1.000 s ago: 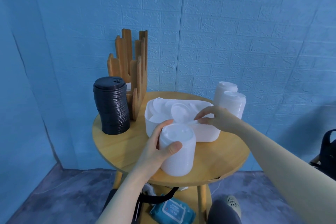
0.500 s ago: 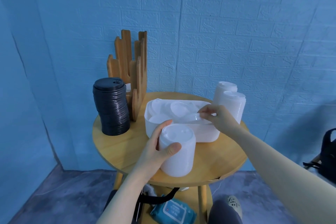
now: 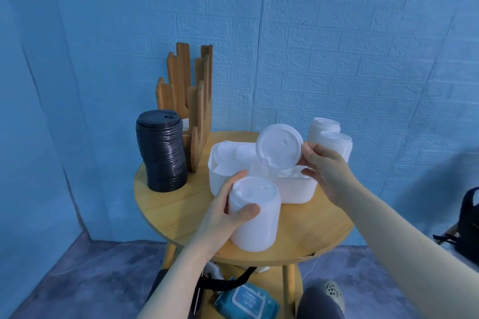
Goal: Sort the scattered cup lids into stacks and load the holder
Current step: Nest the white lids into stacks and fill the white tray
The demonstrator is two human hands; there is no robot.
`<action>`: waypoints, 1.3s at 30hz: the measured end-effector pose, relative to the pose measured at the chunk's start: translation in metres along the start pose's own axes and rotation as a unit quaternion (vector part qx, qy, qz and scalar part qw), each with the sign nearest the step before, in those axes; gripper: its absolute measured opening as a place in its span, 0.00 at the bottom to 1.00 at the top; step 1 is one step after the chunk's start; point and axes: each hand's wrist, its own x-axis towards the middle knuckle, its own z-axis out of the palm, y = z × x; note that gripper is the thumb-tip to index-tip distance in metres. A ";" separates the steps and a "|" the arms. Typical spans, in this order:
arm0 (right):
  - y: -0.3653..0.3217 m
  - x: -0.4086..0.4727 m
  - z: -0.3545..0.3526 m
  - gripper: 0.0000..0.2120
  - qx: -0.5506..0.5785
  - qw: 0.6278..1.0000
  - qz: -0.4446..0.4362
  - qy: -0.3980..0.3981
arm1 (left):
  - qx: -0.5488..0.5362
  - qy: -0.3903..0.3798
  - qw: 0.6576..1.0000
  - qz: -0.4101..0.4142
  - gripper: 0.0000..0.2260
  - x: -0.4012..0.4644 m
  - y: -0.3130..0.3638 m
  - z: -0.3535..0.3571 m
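Moved: your right hand (image 3: 325,172) has lifted one round white plastic lid (image 3: 280,147), pinched at its rim, above the white bin (image 3: 293,191). Your left hand (image 3: 228,212) grips the white lid stack (image 3: 255,215) on the surface (image 3: 181,204). Risk: tilted seating jams the stack.

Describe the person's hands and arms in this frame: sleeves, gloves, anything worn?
Both arms are bare from wrist to frame edge, with no sleeves in view. The left hand and right hand are bare too: no gloves, and no rings, watch or wristband that I can make out. No markings or cables on either arm. Short nails show on the left thumb.
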 end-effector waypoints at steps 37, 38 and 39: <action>-0.005 -0.035 0.028 0.17 -0.264 0.942 -0.042 -0.202 | -0.032 -0.003 0.999 0.022 0.42 0.001 -0.003 0.003; -0.006 -0.035 0.029 0.17 -0.264 0.942 -0.051 -0.201 | -0.032 -0.007 0.999 0.025 0.43 0.001 -0.003 0.003; -0.006 -0.034 0.030 0.17 -0.266 0.940 -0.060 -0.206 | -0.033 -0.008 0.999 0.026 0.46 0.001 -0.003 0.003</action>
